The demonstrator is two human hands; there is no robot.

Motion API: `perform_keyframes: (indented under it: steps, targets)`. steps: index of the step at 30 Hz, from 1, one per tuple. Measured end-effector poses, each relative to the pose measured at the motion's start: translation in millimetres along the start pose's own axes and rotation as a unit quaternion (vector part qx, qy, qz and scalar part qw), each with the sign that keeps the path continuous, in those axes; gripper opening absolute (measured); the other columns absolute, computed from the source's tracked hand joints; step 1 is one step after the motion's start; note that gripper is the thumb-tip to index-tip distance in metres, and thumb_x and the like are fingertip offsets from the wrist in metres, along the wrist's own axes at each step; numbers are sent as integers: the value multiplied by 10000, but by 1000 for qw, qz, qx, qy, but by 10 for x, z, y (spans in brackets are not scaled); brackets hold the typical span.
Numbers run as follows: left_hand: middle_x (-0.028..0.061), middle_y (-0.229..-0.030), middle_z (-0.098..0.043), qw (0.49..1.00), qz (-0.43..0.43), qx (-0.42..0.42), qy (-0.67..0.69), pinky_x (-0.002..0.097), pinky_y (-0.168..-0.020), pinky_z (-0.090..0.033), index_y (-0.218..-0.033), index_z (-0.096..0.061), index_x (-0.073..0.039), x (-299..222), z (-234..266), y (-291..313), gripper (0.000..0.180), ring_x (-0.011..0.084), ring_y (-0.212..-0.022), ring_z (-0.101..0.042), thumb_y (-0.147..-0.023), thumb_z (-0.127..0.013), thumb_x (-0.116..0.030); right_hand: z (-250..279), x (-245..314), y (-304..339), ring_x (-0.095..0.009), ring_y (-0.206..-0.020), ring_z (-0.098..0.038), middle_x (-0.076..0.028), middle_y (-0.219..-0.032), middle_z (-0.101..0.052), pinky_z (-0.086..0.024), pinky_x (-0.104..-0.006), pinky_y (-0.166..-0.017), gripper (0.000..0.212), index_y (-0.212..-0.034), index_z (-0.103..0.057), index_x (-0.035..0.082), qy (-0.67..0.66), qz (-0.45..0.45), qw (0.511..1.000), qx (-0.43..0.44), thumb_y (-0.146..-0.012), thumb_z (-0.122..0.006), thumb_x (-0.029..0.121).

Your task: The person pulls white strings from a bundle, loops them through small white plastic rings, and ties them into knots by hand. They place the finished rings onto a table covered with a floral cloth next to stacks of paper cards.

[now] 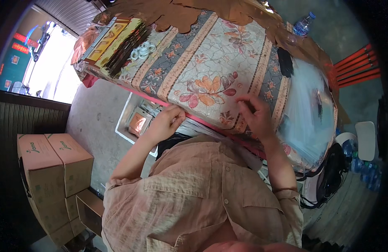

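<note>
Floral cloth (210, 80) under both hands (254, 115)

Matt printed floral tablecloth (210, 71); glossy clear plastic sheets (309, 109); shiny copper foil (139, 122); rough matt cardboard boxes (51, 168).

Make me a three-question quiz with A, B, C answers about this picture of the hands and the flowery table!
1. Where do the cardboard boxes stand?
A. on the table
B. on the floor at the person's left
C. under the water bottle

2. What colour are the big flowers on the tablecloth?
A. orange and red
B. blue
C. black

3. What is the right hand doing?
A. lying flat and open
B. holding the bottle
C. pinching with bent fingers on the cloth

Answers:
1 B, they are stacked on the floor at the left.
2 A, the printed blooms are orange and dark red.
3 C, its fingers curl together on the cloth; the left hand rests at the table's near edge.
</note>
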State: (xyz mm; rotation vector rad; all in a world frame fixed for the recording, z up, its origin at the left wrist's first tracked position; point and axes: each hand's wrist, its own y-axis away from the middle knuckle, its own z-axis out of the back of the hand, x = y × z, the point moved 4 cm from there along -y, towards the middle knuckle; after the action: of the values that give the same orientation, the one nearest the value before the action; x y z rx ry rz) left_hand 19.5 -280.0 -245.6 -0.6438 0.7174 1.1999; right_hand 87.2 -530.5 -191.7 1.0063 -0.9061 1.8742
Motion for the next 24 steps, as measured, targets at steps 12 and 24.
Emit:
perform_keyframes:
  steps: [12,24]
  targets:
    - [25,-858,-491,944,-70,-105,305,253,-700,-417,-950,-461,-32,-1010,667,-528,111,117,-821,-499,-877,-486,-111,-35,820,-251,-46,-560,-493,7,-653,-520,-397,-195,-494,131,-913,-577,41,-45,-85,974,204,-879,-478,120]
    - [14,-663,-494,823,-91,372,419,275,-662,-486,-828,-533,-37,-2200,466,-1356,301,134,-597,-554,-904,-413,-303,2391,2387,-962,-106,-696,-565,-14,-765,-577,-474,-244,-656,128,-905,-574,42,190,343,869,-302,-871,-485,128]
